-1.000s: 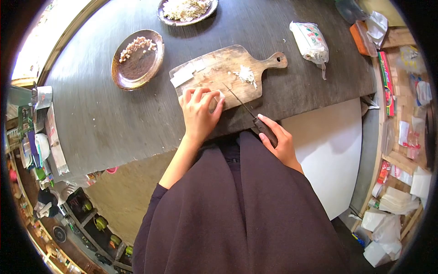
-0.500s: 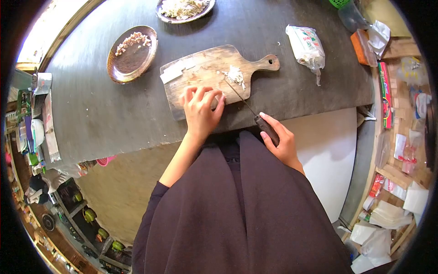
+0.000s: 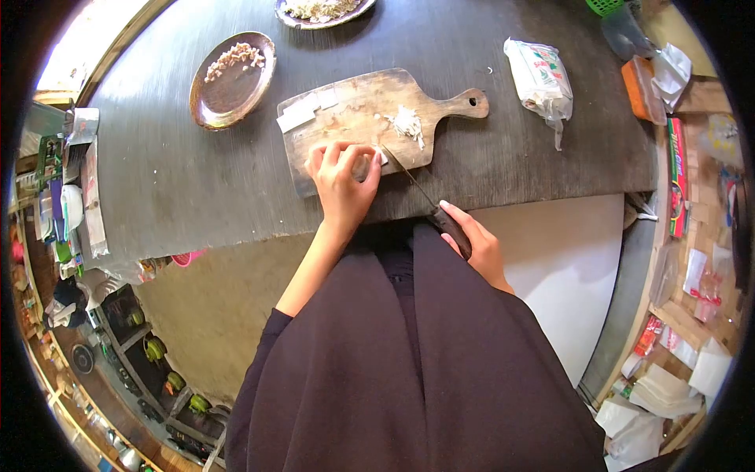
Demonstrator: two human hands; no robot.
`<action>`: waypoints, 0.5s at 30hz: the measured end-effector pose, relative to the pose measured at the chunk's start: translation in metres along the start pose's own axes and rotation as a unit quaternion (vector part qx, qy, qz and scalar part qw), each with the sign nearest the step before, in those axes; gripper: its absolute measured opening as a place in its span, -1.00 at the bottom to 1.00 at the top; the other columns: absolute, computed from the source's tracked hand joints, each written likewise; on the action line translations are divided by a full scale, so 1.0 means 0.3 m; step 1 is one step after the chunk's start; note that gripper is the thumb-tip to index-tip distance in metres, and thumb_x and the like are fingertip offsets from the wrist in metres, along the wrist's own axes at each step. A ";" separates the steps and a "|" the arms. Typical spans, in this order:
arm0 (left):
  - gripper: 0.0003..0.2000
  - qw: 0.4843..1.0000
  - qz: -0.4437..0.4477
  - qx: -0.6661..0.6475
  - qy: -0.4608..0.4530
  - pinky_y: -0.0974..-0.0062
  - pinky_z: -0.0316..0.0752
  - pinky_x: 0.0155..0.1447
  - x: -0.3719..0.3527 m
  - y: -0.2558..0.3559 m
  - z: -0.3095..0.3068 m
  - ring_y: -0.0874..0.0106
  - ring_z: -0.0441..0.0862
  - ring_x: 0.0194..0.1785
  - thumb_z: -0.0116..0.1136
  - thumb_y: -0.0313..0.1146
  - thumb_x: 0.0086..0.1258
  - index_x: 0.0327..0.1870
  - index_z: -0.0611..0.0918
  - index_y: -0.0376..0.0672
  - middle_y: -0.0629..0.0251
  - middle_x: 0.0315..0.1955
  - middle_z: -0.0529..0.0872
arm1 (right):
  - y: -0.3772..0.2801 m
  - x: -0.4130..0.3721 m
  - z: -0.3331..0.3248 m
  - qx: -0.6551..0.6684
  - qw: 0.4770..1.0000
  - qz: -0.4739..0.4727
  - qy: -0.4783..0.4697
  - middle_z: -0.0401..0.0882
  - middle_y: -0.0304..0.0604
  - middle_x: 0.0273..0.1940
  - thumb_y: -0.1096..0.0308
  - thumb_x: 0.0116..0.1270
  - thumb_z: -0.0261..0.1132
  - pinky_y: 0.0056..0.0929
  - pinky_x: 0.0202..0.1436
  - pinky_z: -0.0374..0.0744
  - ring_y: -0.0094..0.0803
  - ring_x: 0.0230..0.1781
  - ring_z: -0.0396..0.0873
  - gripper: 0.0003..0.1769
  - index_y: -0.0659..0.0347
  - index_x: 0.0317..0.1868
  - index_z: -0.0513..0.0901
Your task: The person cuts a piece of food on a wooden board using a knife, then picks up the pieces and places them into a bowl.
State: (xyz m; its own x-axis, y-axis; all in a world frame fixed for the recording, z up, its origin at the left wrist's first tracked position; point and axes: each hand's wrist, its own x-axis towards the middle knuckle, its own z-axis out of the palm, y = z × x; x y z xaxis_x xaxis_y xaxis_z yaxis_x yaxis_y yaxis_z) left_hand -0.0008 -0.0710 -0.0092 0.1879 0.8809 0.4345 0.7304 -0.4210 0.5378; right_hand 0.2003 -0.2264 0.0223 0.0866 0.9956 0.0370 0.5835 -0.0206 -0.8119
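Note:
My left hand (image 3: 342, 182) presses a pale piece of food (image 3: 363, 164) onto the near edge of a wooden cutting board (image 3: 354, 118). A knife (image 3: 417, 189) with a dark handle is gripped in my right hand (image 3: 472, 248), and its blade tip rests right next to the left fingertips. A small heap of white shreds (image 3: 407, 124) lies on the board near its handle. Flat white slices (image 3: 303, 114) sit at the board's far left corner.
The board lies on a dark table (image 3: 197, 181). A brown plate of chopped bits (image 3: 233, 79) stands at the left, another plate of shreds (image 3: 321, 9) at the far edge. A white packet (image 3: 541, 77) lies at the right. Cluttered shelves flank both sides.
The blade has shifted closer to my left fingertips on the held piece. The view has drifted slightly; the hands keep their grips.

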 end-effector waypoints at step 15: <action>-0.76 0.999 0.003 0.005 -0.038 0.21 0.29 0.26 -0.011 0.010 -0.036 0.26 0.51 0.10 0.57 -0.26 0.12 -0.17 0.81 0.09 0.43 -0.17 0.71 | -0.042 0.000 0.034 0.009 1.000 0.011 0.019 0.75 0.04 0.03 0.39 0.43 0.40 -0.19 0.03 0.72 0.00 -0.02 0.76 -0.44 0.05 0.43 0.56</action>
State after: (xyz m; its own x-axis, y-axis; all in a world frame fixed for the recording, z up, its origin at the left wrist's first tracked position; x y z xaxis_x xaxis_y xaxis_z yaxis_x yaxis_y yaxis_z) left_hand -0.0065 -0.0776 -0.0012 0.2416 0.8919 0.3824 0.7356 -0.4253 0.5273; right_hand 0.1848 -0.2253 0.0266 0.1290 0.9908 0.0409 0.5662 -0.0397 -0.8233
